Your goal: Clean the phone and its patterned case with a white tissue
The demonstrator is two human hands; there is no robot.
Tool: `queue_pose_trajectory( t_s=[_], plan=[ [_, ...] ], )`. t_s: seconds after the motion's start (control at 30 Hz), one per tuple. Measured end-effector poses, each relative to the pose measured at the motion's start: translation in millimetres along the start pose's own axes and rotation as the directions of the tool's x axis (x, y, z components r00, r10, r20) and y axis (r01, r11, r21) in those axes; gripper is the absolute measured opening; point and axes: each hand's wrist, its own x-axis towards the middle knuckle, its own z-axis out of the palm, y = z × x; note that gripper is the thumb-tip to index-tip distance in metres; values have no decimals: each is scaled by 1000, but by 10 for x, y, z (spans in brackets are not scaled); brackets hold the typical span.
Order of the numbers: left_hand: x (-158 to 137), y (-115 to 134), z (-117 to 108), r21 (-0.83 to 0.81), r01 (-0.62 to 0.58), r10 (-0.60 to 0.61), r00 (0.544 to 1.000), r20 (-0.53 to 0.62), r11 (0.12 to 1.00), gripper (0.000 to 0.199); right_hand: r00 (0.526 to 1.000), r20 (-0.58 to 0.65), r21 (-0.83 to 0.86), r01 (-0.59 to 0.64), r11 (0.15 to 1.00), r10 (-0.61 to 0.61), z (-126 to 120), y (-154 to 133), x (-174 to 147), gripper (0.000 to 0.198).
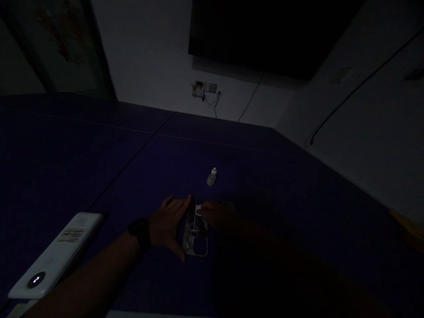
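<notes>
A phone case (190, 240) with a dark printed pattern and a large camera cutout lies flat on the dark blue surface, the cutout toward me. My left hand (168, 223), wearing a dark watch (141, 229), is spread along its left edge. The index fingertip is near the far left corner and the thumb near the close one. Over the case's far right part, my right hand (218, 214) is closed on a small white piece (198, 210) whose kind I cannot make out. Just beyond the case stands a small clear bottle (211, 179) with a white cap.
At the left lies a long white device (54, 256) with a lit round display. A seam (129, 161) runs across the blue surface (109, 150). Against the far wall are sockets with cables (207, 88), below a large dark screen (265, 35). The room is very dim.
</notes>
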Motion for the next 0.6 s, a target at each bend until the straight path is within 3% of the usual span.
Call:
queue_pose_trajectory(
  t_s=[0.2,0.3,0.4,0.47,0.6],
  plan=[
    [5,-25,25,40,-21,21,1000,1,999,159,988,48,17,143,990,-144,55,-386,-355,27],
    [4,-38,32,46,-30,30,1000,-4,998,160,992,-18,-31,127,991,-128,27,-225,-244,25],
    [1,-39,27,40,-31,32,999,-9,999,160,995,-103,-97,-11,995,1,6,60,-16,23],
    [1,-36,20,37,-25,25,1000,-4,999,160,993,-119,-102,-17,995,5,16,180,84,22],
    [6,-39,17,51,-13,12,1000,13,999,160,992,-108,-84,55,995,-64,95,58,-11,18]
  ],
)
